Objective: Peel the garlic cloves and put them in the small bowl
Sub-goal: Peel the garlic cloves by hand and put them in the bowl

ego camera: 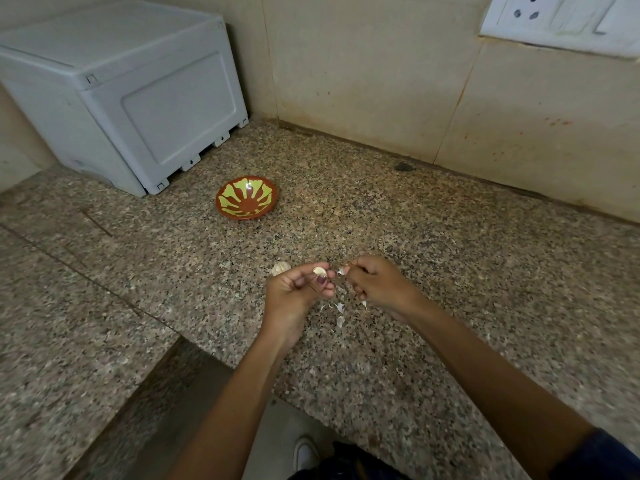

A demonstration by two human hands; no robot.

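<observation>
My left hand (298,289) pinches a pale garlic clove (319,271) between thumb and fingertips above the granite counter. Just to its right, my right hand (375,282) pinches a strip of papery skin (342,270) pulled off the clove. More garlic (280,268) lies on the counter just behind my left hand, partly hidden by it. A small red bowl with a yellow-green pattern (246,197) stands farther back and to the left; nothing shows inside it. Several bits of peel (340,311) lie on the counter under my hands.
A grey plastic appliance (138,98) stands at the back left against the wall. A tiled wall (381,81) with a white socket plate (568,19) closes the back. The counter edge (263,386) runs in front of me, with the floor and a shoe below.
</observation>
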